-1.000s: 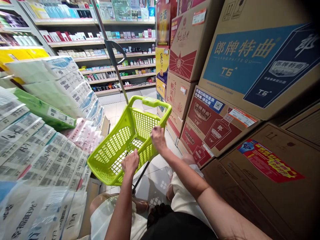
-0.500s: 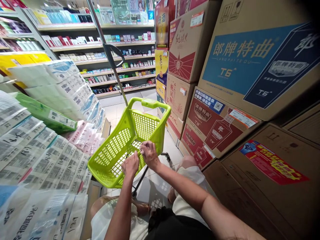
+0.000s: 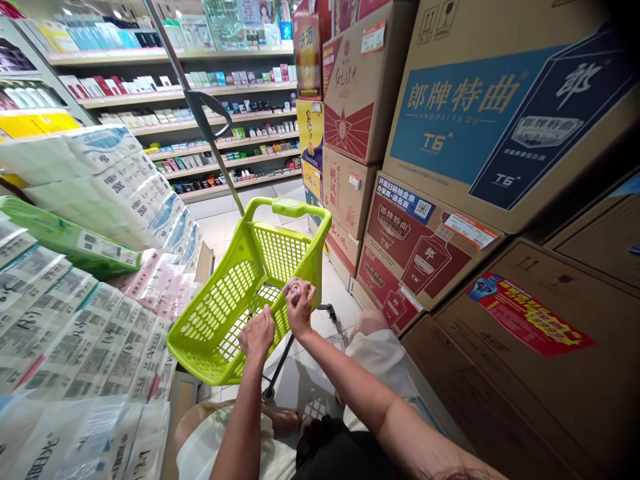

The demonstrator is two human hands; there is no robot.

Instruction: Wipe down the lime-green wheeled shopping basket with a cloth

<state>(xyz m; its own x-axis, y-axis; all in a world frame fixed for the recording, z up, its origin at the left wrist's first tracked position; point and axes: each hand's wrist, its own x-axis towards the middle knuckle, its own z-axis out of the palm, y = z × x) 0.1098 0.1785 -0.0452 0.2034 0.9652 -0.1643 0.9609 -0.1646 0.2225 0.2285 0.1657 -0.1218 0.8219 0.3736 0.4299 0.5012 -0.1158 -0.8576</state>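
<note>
A lime-green plastic shopping basket cart (image 3: 215, 327) stands in front of me, tilted in view, its lattice sides showing and its handle on the far side. My left hand (image 3: 257, 331) is curled into a fist over the near rim; whether it grips the rim or something small is hidden. Close by on its right, my right hand (image 3: 301, 310) is closed, with bent fingers round a small mauve-grey item (image 3: 293, 288) that is too small to name. Both hands are over the basket's near side, a little apart.
Stacked liquor cartons (image 3: 450, 127) rise along the right. Packs of tissue paper (image 3: 90, 320) are piled at the left. Shelves of small boxes and bottles (image 3: 185, 100) line the back. A slanting metal pole (image 3: 175, 60) with a dark loop stands behind the cart.
The view has turned slightly right, so the surroundings shift left. My right hand has turned upward, and the mauve-grey item now shows in its fingers. My left hand stays a fist.
</note>
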